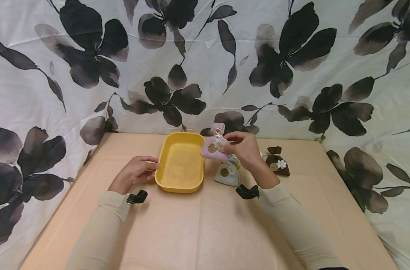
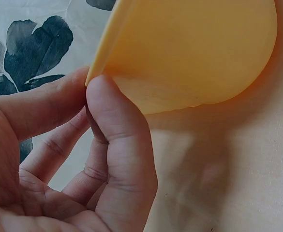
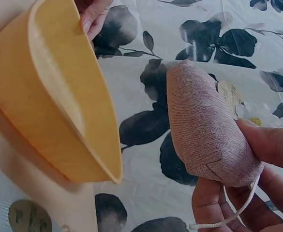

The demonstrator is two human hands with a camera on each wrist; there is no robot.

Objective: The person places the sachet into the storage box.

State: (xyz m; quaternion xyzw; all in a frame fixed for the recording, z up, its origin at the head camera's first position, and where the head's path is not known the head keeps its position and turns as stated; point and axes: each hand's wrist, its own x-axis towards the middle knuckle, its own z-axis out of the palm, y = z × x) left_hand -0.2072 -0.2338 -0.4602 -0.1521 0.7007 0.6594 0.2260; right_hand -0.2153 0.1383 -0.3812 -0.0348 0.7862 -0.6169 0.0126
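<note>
Head view: right hand pinches a pink sachet bag, held in the air just above the yellow tray's right rim. Left hand grips the tray's left rim between thumb and forefinger. Grey sachet and brown sachet lie on the table, right of the tray.

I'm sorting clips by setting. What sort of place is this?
Probably a makeshift recording corner, not a lived-in room: a floral cloth backdrop drapes behind a covered table, which carries a yellow tray and small sachets.
</note>
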